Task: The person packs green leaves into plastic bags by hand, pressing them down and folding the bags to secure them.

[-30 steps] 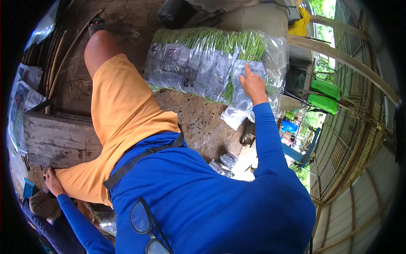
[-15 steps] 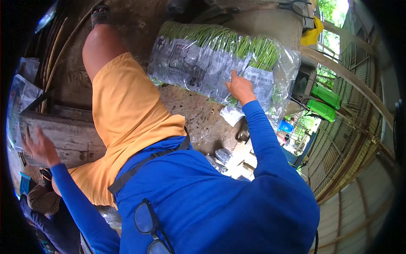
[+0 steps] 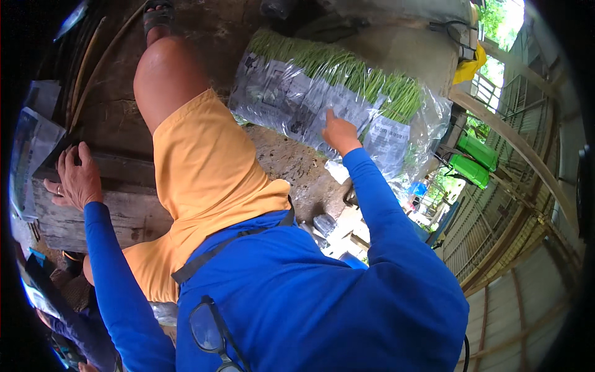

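Observation:
My left hand (image 3: 77, 177), fingers spread, rests open on the top edge of a weathered wooden board (image 3: 114, 217) beside my bent leg. Ahead on the right lies a long bundle of thin green stalks (image 3: 322, 61), wrapped in printed paper (image 3: 282, 84) and clear plastic. My right hand (image 3: 338, 133) touches the wrapped side with its index finger extended and thumb apart; the other fingers are curled and partly hidden, and I see nothing held in it. Black glasses (image 3: 207, 325) hang on my blue top.
Sticks (image 3: 87, 68) and paper sheets (image 3: 34, 161) lie at the left. Another person (image 3: 80, 335) is partly visible at the lower left. Wooden beams (image 3: 514, 136), green containers (image 3: 471, 170) and a yellow item (image 3: 468, 68) are at the right. Plastic-wrapped bags (image 3: 325, 223) lie on the dirt floor.
My left hand has lifted from beside my thigh and moved up onto the board's top edge. My right hand has slid leftward along the bundle, which now appears further right in view.

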The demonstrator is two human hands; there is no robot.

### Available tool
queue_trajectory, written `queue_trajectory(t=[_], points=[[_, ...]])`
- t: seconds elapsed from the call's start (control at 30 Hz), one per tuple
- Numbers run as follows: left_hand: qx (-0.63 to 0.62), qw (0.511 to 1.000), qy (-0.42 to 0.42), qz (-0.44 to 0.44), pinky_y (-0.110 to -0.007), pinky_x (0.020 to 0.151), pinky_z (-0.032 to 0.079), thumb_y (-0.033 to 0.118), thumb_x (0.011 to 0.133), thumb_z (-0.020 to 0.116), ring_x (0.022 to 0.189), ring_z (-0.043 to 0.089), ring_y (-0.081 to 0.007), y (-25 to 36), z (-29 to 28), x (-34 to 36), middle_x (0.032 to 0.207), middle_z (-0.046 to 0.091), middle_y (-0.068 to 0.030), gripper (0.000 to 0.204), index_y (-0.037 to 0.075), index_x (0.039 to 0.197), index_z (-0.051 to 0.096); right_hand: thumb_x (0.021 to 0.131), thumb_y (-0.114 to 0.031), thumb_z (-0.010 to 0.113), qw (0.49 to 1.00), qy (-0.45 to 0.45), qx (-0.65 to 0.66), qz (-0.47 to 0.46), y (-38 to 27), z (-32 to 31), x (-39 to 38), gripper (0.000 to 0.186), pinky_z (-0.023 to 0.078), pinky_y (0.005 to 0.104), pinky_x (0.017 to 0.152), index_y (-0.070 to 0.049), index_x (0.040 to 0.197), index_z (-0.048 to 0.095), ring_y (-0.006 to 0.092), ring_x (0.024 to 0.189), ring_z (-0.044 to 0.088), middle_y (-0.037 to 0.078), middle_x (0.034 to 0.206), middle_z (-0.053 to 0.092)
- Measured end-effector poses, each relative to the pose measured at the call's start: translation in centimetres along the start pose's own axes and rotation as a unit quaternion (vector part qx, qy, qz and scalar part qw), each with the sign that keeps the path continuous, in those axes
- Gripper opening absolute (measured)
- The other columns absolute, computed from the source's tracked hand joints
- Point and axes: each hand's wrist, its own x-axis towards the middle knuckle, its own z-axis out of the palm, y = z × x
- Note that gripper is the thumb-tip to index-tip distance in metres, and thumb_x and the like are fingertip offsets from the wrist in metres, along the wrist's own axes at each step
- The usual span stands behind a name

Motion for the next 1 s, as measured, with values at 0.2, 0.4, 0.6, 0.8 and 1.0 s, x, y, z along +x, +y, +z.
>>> queue_trajectory(t=[0.2, 0.4, 0.6, 0.8, 1.0], points=[[-0.001, 1.000, -0.017, 0.001, -0.067, 0.116, 0.006, 0.063, 0.092, 0.049, 0.150, 0.015, -0.0369, 0.3, -0.2, 0.2, 0.150, 0.049, 0.0113, 0.047, 0.035, 0.126, 0.068, 0.087, -0.023, 0.058, 0.998, -0.032, -0.001, -0.061, -4.0, -1.7, 1.5, 0.069, 0.056, 0.0520, 0.076, 0.002, 0.147, 0.035, 0.0419, 0.088, 0.071, 0.025, 0.095, 0.072], [0.006, 1.000, 0.000, -0.006, -0.065, 0.116, 0.005, 0.062, 0.094, 0.048, 0.149, 0.019, -0.0325, 0.6, -0.7, -0.1, 0.148, 0.052, 0.0104, 0.044, 0.036, 0.123, 0.070, 0.086, -0.027, 0.061, 0.997, -0.059, -0.013, -0.056, -3.6, -0.1, 3.2, 0.071, 0.056, 0.0516, 0.075, 0.004, 0.146, 0.037, 0.0402, 0.087, 0.071, 0.024, 0.096, 0.072], [0.009, 1.000, -0.018, 0.010, -0.070, 0.114, 0.007, 0.060, 0.093, 0.051, 0.149, 0.014, -0.0392, 0.1, -0.3, 0.1, 0.149, 0.049, 0.0138, 0.042, 0.035, 0.122, 0.070, 0.086, -0.026, 0.060, 0.996, -0.021, 0.024, -0.088, -7.4, -1.8, 4.9, 0.072, 0.056, 0.0518, 0.076, 0.005, 0.146, 0.037, 0.0405, 0.088, 0.071, 0.025, 0.098, 0.072], [-0.020, 1.000, -0.018, 0.005, -0.067, 0.115, 0.007, 0.056, 0.093, 0.054, 0.150, 0.015, -0.0390, 0.2, -0.4, -0.1, 0.147, 0.051, 0.0138, 0.037, 0.034, 0.118, 0.072, 0.085, -0.021, 0.058, 0.996, -0.065, 0.007, -0.062, -7.0, 0.1, 6.3, 0.078, 0.055, 0.0525, 0.077, 0.003, 0.153, 0.026, 0.0424, 0.088, 0.071, 0.028, 0.099, 0.071], [-0.033, 0.999, 0.000, 0.034, -0.066, 0.115, 0.007, 0.053, 0.093, 0.057, 0.149, 0.015, -0.0398, -0.4, -0.3, -0.2, 0.145, 0.055, 0.0128, 0.034, 0.034, 0.115, 0.073, 0.088, -0.032, 0.066, 0.992, -0.126, -0.012, -0.022, -7.7, 0.8, 6.6, 0.096, 0.055, 0.0520, 0.083, 0.000, 0.157, 0.007, 0.0442, 0.094, 0.069, 0.031, 0.107, 0.068]])
